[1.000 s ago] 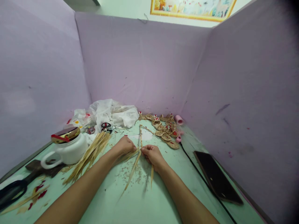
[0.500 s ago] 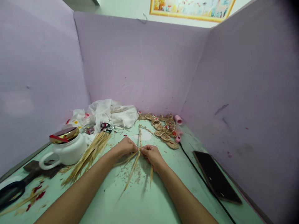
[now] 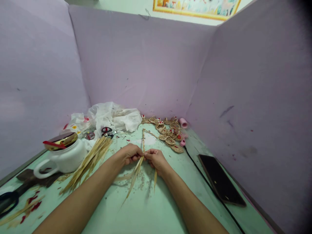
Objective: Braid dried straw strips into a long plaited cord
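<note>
My left hand [image 3: 132,154] and my right hand [image 3: 156,159] meet fingertip to fingertip at the near end of a thin straw braid [image 3: 143,141]. Both are closed in a pinch on its strands. Loose straw strands [image 3: 133,183] fan down from between the fingers toward me, and one more hangs below my right hand. Away from me the braid runs straight, then bends right toward several coiled straw pieces [image 3: 170,140] with red and white bits. Left of my left hand lies a bundle of dry straw [image 3: 91,162].
A white mug [image 3: 69,159] with a shiny lid stands left, near large dark-handled scissors [image 3: 9,201]. Small scissors [image 3: 107,131] and white plastic bags [image 3: 114,117] lie behind. On the right are a black phone [image 3: 220,178], a cable [image 3: 202,175] and a pink spool [image 3: 183,123]. Purple panels surround the table.
My left hand has come closer to my right, and its fingers now touch the right fingertips at the braid's end. The strand it held out leftward now droops. The view has shifted slightly.
</note>
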A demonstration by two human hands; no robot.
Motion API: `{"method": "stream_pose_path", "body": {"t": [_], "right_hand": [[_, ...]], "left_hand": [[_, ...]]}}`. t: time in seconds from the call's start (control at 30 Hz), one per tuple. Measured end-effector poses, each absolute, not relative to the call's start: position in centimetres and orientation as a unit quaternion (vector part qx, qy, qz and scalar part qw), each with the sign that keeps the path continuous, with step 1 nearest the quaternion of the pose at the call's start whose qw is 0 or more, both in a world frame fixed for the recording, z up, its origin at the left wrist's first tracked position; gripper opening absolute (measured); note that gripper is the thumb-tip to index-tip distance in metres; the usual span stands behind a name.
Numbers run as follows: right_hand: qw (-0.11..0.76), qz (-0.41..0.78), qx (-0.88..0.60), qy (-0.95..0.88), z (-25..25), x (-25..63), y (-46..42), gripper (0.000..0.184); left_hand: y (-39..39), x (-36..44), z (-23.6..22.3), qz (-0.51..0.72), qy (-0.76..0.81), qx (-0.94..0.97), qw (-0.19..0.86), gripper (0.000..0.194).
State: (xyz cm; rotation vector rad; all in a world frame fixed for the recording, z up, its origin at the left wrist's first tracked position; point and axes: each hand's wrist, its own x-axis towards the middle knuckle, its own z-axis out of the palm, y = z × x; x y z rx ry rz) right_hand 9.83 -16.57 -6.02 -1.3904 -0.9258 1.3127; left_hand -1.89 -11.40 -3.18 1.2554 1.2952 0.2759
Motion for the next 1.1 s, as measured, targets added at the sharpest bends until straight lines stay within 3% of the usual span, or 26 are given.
{"method": "stream_pose_path", "body": {"t": [0.2,0.43,0.6,0.7,0.77,1.0,1.1], "right_hand": [[0.462,0.563,-0.57,-0.381,-5.8,10.1,-16.6,0.01],[0.454,0.593,-0.553,-0.369,-6.0,10.2,-16.4,0.011],[0.459,0.597,-0.553,-0.357,-6.0,10.3,-16.3,0.015],[0.461,0.589,-0.559,-0.357,-6.0,10.3,-16.3,0.017],[0.461,0.591,-0.558,-0.358,-6.1,10.4,-16.3,0.015],[0.442,0.611,-0.541,-0.372,-5.9,10.9,-16.6,0.011],[0.443,0.62,-0.527,-0.377,-6.0,11.0,-16.5,0.01]], "left_hand": [[-12.9,-1.2,-2.0,0.124,0.565,0.594,0.559,0.012],[-12.6,-0.9,-2.5,0.111,0.576,0.709,0.391,0.007],[-12.8,-0.8,-3.1,0.114,0.582,0.775,0.215,0.006],[-12.8,-0.9,-2.9,0.116,0.58,0.784,0.188,0.007],[-12.6,-1.2,-2.7,0.113,0.57,0.778,0.238,0.012],[-12.0,-2.2,-2.5,0.132,0.543,0.553,0.618,0.006],[-12.2,-1.8,-2.8,0.096,0.511,0.499,0.693,0.006]]}}
